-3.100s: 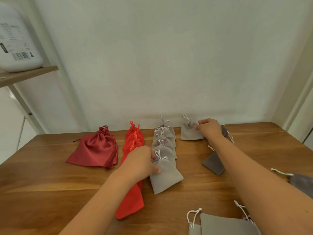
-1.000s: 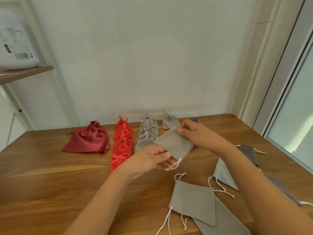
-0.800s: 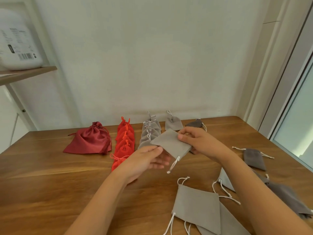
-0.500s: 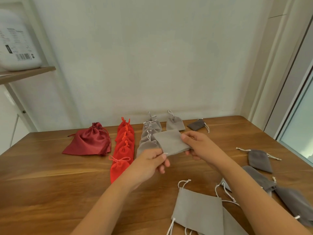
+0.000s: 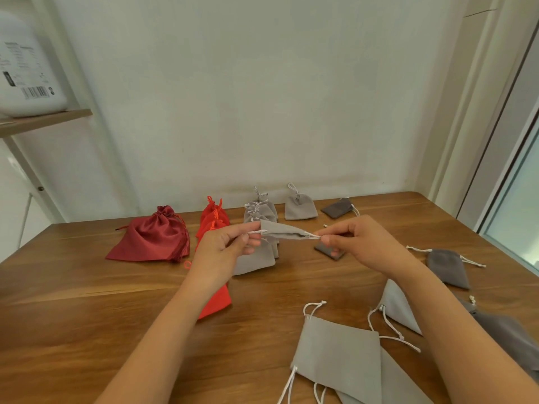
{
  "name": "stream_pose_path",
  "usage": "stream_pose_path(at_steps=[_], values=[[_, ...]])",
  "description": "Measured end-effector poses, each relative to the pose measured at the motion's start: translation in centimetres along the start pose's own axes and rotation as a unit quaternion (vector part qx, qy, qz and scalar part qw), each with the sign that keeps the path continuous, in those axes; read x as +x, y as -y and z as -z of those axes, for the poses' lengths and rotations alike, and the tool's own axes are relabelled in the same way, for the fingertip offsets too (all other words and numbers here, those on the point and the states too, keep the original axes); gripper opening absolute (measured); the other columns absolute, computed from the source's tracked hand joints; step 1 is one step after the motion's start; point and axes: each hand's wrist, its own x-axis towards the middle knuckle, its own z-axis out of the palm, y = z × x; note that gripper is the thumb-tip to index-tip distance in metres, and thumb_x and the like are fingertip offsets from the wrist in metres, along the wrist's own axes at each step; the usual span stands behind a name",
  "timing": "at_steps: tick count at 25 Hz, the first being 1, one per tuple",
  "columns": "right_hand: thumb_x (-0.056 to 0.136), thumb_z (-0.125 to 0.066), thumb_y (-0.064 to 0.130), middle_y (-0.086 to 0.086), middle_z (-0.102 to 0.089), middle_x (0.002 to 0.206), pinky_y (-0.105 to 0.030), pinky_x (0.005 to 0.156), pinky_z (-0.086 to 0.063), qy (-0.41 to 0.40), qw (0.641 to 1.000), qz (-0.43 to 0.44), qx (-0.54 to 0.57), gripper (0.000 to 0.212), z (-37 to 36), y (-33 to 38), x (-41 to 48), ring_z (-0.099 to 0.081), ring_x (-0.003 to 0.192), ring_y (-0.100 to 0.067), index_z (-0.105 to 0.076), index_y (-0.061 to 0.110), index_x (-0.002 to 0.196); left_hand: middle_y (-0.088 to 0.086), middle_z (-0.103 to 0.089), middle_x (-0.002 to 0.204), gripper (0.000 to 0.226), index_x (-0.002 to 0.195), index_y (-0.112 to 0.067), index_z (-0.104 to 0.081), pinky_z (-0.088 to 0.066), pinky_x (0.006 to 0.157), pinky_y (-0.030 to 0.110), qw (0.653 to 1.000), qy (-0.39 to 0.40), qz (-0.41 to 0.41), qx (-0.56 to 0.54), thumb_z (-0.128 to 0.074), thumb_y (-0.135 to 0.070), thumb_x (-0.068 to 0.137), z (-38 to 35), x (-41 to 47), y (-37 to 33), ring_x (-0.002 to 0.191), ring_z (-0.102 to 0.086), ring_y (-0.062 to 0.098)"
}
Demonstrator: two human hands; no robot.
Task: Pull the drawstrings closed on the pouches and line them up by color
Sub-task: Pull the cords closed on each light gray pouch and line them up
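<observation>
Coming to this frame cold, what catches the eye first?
The left hand and right hand each pinch a drawstring of a light grey pouch stretched between them at mid-frame. Behind it, rows of red pouches and grey pouches run toward the wall, beside a dark red pouch; flat pouches lie near right.

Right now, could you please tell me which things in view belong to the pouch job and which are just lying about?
Job: held grey pouch, pinched by left hand and right hand; grey row; orange-red row; dark red pouch; open grey pouches; dark grey pouches.
Lying about: white container; shelf.
</observation>
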Motion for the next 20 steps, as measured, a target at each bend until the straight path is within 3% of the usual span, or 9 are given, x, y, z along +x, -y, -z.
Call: stream_pose_path(at_steps=[2, 4, 6, 8, 10, 12, 14, 17, 20], values=[[0.092, -0.059, 0.019, 0.014, -0.064, 0.086, -0.01, 0.069, -0.041, -0.044, 0.992, 0.05, -0.105, 0.022, -0.5, 0.0, 0.1, -0.058, 0.082, -0.003, -0.068, 0.029, 0.11, -0.003, -0.07, 0.097, 0.031, 0.119, -0.016, -0.063, -0.054, 0.078, 0.015, 0.995, 0.01, -0.033, 0.093, -0.047, -0.001, 0.097, 0.3, 0.0, 0.3, 0.09, -0.067, 0.0], [0.093, -0.057, 0.02, 0.011, -0.061, 0.09, -0.01, 0.07, -0.039, -0.069, 0.979, 0.087, -0.173, 0.021, -0.9, -0.1, 0.3, -0.055, 0.083, -0.003, -0.068, 0.025, 0.11, -0.005, -0.072, 0.092, 0.023, 0.112, -0.018, -0.068, -0.055, 0.078, 0.019, 0.989, 0.005, -0.051, 0.14, -0.053, -0.01, 0.095, 0.6, -0.1, 0.6, 0.087, -0.069, 0.002], [0.094, -0.055, 0.024, 0.01, -0.061, 0.085, -0.009, 0.065, -0.039, -0.097, 0.979, 0.086, -0.158, 0.014, -0.7, -0.3, 0.4, -0.054, 0.078, -0.001, -0.068, 0.023, 0.099, -0.004, -0.073, 0.08, 0.015, 0.095, -0.017, -0.073, -0.056, 0.072, 0.021, 0.987, 0.011, -0.043, 0.153, -0.058, -0.018, 0.093, 0.8, -0.3, 0.4, 0.076, -0.07, 0.005], [0.096, -0.051, 0.026, 0.009, -0.062, 0.079, -0.006, 0.062, -0.041, -0.125, 0.986, 0.072, -0.083, 0.017, -0.6, -0.5, 0.3, -0.056, 0.072, -0.003, -0.065, 0.019, 0.088, -0.001, -0.072, 0.072, 0.024, 0.079, -0.014, -0.071, -0.055, 0.065, 0.02, 0.989, 0.027, -0.034, 0.141, -0.056, -0.023, 0.094, 0.8, -0.4, 0.0, 0.07, -0.07, 0.008], [0.098, -0.047, 0.025, 0.005, -0.061, 0.076, -0.008, 0.059, -0.042, -0.144, 0.988, 0.051, 0.006, 0.023, -0.6, -0.5, 0.3, -0.056, 0.067, -0.006, -0.06, 0.014, 0.083, 0.002, -0.07, 0.075, 0.038, 0.065, -0.009, -0.062, -0.055, 0.063, 0.021, 0.998, 0.015, -0.012, 0.056, -0.049, -0.025, 0.096, 0.6, -0.3, -0.5, 0.073, -0.068, 0.008], [0.099, -0.046, 0.025, 0.003, -0.06, 0.074, -0.018, 0.06, -0.043, -0.174, 0.984, 0.027, 0.012, 0.026, -0.3, -0.5, 0.4, -0.055, 0.067, -0.009, -0.059, 0.011, 0.082, 0.001, -0.068, 0.082, 0.044, 0.056, -0.009, -0.053, -0.054, 0.065, 0.02, 0.996, -0.021, 0.022, -0.085, -0.046, -0.023, 0.097, 0.6, -0.1, -0.9, 0.077, -0.065, 0.004], [0.099, -0.046, 0.024, 0.003, -0.059, 0.074, -0.023, 0.061, -0.04, -0.206, 0.978, 0.012, -0.037, 0.025, 0.4, -0.7, 0.3, -0.053, 0.068, -0.01, -0.058, 0.016, 0.078, 0.0, -0.067, 0.088, 0.051, 0.048, -0.014, -0.051, -0.052, 0.067, 0.019, 0.976, -0.054, 0.05, -0.207, -0.044, -0.019, 0.098, 0.8, 0.2, -1.2, 0.076, -0.062, 0.004], [0.098, -0.047, 0.023, 0.006, -0.06, 0.076, -0.018, 0.06, -0.038, -0.241, 0.969, 0.009, -0.056, 0.024, 1.2, -0.9, 0.1, -0.053, 0.071, -0.005, -0.058, 0.021, 0.077, -0.002, -0.061, 0.081, 0.062, 0.039, -0.019, -0.055, -0.05, 0.065, 0.018, 0.936, -0.072, 0.09, -0.333, -0.041, -0.015, 0.099, 0.9, 0.3, -1.4, 0.07, -0.061, 0.004], [0.099, -0.047, 0.024, 0.004, -0.063, 0.078, -0.019, 0.063, -0.042, -0.251, 0.967, -0.017, 0.033, 0.026, 0.7, -1.0, 0.2, -0.056, 0.072, -0.007, -0.06, 0.016, 0.078, -0.001, -0.069, 0.084, 0.047, 0.043, -0.02, -0.056, -0.057, 0.07, 0.021, 0.9, -0.049, 0.118, -0.417, -0.048, -0.022, 0.089, 0.6, 0.2, -1.4, 0.081, -0.069, 0.01]])
